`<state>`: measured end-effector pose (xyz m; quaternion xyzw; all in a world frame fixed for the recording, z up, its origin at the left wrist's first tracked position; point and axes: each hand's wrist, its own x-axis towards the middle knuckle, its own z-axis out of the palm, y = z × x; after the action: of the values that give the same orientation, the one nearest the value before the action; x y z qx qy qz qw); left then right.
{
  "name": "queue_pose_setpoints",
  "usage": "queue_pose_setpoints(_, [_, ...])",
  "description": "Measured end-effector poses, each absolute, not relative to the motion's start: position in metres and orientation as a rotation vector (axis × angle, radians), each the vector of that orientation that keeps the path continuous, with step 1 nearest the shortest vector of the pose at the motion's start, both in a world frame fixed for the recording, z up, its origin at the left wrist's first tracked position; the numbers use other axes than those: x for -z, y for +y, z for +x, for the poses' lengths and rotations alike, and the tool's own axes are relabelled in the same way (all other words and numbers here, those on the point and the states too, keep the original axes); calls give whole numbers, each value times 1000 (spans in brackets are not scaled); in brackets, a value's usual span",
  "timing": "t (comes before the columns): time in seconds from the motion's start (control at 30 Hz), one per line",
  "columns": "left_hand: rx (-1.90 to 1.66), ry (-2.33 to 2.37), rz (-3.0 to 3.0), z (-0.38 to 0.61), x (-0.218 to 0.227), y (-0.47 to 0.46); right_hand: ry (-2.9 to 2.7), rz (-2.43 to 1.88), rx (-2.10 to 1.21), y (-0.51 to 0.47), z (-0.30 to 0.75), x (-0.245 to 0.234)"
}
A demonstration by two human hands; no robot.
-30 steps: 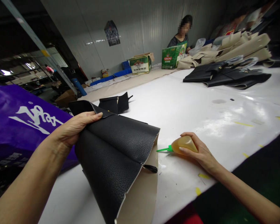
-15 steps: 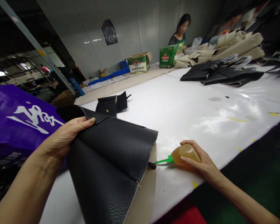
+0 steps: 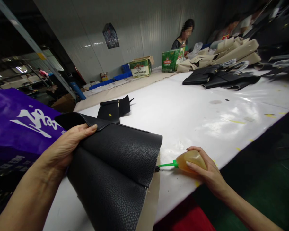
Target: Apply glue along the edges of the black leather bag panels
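My left hand is closed on the upper left edge of a black grained leather piece, thumb on top and the fingers hidden behind it. The piece is folded over, with a pale beige inner side showing along its right edge. In my right hand is an amber squeeze bottle, lying sideways with its green nozzle pointing left. The nozzle's tip is at a small black end that sticks out at the leather's right edge; whether they touch I cannot tell.
Beyond the leather, small black pieces lie on the white table. At the left is a purple bag. Black leather parts and beige pieces are heaped at the back right, near green cartons and a seated person.
The black end at the leather's edge sticks out less than before. The leather's lower part has swung a little to the right, and the bottle has stayed nearly in place. The camera view has shifted slightly.
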<state>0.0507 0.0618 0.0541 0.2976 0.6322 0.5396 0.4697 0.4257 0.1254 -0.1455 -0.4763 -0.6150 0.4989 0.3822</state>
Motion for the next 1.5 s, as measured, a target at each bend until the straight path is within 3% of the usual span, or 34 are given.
queue_pose_setpoints(0.2, [-1345, 1536, 701, 50, -54, 60, -1655, -1205, -1335, 116, 426, 140])
queue_pose_setpoints(0.37, [-1342, 1536, 699, 51, -54, 58, -1626, -1268, -1153, 118, 423, 142])
queue_pose_setpoints(0.57, [-1337, 1535, 707, 52, -54, 58, -1717, -1195, -1271, 109, 424, 140])
queue_pose_setpoints(0.77, [-1341, 1548, 692, 53, -55, 56, -1658, -1257, -1102, 115, 424, 139])
queue_pose_setpoints(0.97, [-1341, 1513, 716, 51, -53, 55, -1697, -1203, -1281, 109, 425, 139])
queue_pose_setpoints(1.23, [-1346, 1518, 714, 51, -54, 57, -1653, -1268, -1096, 126, 416, 132])
queue_pose_setpoints(1.5, [-1367, 1521, 720, 50, -52, 55, -1506, -1244, -1244, 110, 424, 146])
